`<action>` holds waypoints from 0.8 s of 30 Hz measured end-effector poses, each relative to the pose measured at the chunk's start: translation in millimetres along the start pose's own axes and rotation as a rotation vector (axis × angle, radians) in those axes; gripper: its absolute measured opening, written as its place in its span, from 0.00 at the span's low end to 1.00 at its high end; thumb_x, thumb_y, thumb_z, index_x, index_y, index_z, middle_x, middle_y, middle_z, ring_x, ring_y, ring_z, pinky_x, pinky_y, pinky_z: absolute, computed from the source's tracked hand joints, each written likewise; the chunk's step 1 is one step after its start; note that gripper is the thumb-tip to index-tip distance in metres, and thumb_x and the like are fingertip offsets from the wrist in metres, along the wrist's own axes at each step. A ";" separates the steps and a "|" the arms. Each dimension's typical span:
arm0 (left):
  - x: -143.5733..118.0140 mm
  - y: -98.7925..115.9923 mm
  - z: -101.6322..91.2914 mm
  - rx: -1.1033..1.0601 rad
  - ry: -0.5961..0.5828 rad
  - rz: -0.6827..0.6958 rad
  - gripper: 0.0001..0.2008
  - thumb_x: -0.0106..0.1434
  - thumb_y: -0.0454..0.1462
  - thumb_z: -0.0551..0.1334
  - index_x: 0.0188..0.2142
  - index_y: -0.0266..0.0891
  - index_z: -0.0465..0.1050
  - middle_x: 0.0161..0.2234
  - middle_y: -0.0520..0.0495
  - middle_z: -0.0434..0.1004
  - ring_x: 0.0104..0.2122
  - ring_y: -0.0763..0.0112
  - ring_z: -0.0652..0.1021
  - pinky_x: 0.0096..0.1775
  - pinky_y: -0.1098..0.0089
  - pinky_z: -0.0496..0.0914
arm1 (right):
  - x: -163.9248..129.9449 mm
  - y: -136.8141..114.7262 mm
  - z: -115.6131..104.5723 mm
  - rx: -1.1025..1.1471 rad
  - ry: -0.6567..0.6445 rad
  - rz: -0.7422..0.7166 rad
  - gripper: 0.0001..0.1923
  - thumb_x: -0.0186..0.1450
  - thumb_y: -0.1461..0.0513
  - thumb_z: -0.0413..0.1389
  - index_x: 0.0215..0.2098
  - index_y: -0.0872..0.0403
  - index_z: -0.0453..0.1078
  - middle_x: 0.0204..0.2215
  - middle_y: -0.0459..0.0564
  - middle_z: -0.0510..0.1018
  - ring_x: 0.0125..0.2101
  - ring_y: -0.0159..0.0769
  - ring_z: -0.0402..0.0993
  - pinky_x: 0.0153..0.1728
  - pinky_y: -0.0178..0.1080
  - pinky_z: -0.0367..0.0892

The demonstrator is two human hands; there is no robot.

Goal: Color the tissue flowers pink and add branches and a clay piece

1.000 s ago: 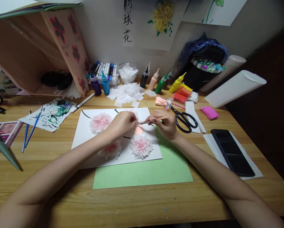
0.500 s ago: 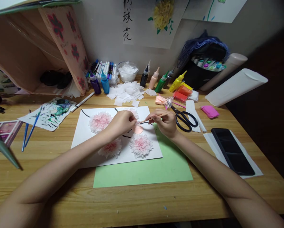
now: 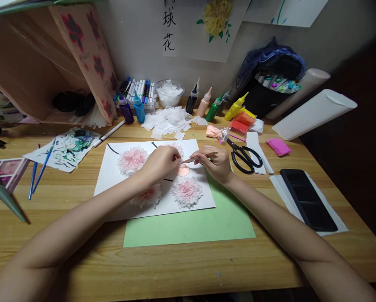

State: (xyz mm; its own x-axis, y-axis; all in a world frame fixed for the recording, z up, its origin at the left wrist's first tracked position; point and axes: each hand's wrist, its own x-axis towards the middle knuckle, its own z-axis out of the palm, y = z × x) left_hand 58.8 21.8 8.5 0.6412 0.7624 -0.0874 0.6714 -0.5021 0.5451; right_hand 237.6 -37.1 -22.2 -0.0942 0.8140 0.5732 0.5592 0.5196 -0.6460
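My right hand (image 3: 218,164) grips a thin pointed brownish stick (image 3: 192,160) like a pen, its tip pointing left. Close to that tip, my left hand (image 3: 163,161) is closed in a pinch; whatever sits between its fingertips is too small to make out. Just below both hands lies a flat peach disc (image 3: 183,170) on a white sheet (image 3: 118,209). Ruffled pink-and-white paper flowers surround it, among them one at the lower right (image 3: 187,193) and one at the upper left (image 3: 133,160). Short black lines mark the sheet, and my left hand and forearm partly cover it.
Green paper (image 3: 188,230) lies under the white sheet. Black-handled scissors (image 3: 243,155) rest to the right, before a black case (image 3: 307,199). Behind are white paper squares (image 3: 167,121), a glass bowl (image 3: 170,94), paint bottles (image 3: 213,109) and markers (image 3: 139,92). Paintbrushes (image 3: 43,167) lie left.
The stick has tilted slightly and its tip sits a little further left, by the left fingertips. My right hand has shifted slightly left; my left hand is almost still.
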 end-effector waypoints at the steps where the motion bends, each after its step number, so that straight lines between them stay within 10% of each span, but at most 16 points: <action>1: -0.2 -0.5 -2.0 0.011 -0.028 -0.004 0.10 0.57 0.38 0.58 0.32 0.37 0.77 0.30 0.46 0.79 0.29 0.68 0.75 0.30 0.70 0.64 | -0.3 0.2 0.6 -0.014 0.014 -0.002 0.15 0.66 0.60 0.52 0.26 0.53 0.76 0.20 0.46 0.77 0.23 0.30 0.73 0.25 0.36 0.66; 17: -0.6 -2.8 1.2 0.251 0.043 0.115 0.08 0.57 0.34 0.58 0.30 0.41 0.77 0.32 0.47 0.77 0.31 0.66 0.75 0.28 0.71 0.62 | -3.4 -4.1 14.9 0.082 0.101 0.354 0.11 0.67 0.57 0.51 0.30 0.55 0.68 0.22 0.46 0.76 0.19 0.29 0.72 0.22 0.34 0.66; 24: 1.0 -4.4 2.1 0.238 0.058 0.123 0.09 0.58 0.36 0.57 0.29 0.39 0.76 0.32 0.47 0.77 0.30 0.67 0.74 0.26 0.72 0.59 | 6.9 -5.0 -3.6 0.162 -0.189 0.276 0.09 0.63 0.59 0.55 0.30 0.56 0.73 0.32 0.50 0.78 0.27 0.31 0.76 0.28 0.34 0.70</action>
State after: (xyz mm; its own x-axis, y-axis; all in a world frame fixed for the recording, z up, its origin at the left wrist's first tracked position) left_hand 57.3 23.8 4.3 0.7053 0.7086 0.0189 0.6628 -0.6687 0.3370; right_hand 237.2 -35.1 -13.2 -0.1169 0.9551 0.2723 0.4487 0.2954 -0.8435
